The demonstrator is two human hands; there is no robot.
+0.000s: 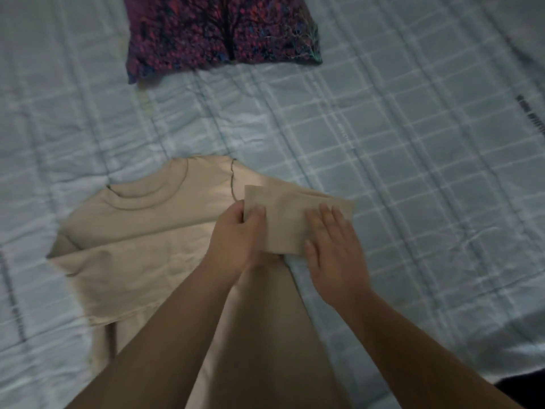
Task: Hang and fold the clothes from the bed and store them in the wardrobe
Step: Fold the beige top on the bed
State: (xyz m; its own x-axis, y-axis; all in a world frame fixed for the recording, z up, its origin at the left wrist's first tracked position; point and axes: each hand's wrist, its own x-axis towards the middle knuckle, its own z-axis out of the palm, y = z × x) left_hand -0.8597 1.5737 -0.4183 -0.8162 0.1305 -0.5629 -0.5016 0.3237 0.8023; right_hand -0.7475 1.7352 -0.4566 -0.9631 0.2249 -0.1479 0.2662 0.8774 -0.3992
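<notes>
My tan shirt (141,246) lies flat on the bed (413,172), my left hand (236,237) pinches the edge of its folded sleeve (289,208) with curled fingers, my right hand (333,246) presses that sleeve with straight fingers, and a purple cloth (218,31) lies past the shirt's neck.

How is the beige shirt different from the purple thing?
The beige shirt is plain; the purple cloth is speckled with red and blue. The beige shirt lies spread out, one sleeve folded in; the purple cloth looks folded small. The left hand and right hand are on the beige shirt; nothing touches the purple cloth. Both lie on the bed cover.
</notes>
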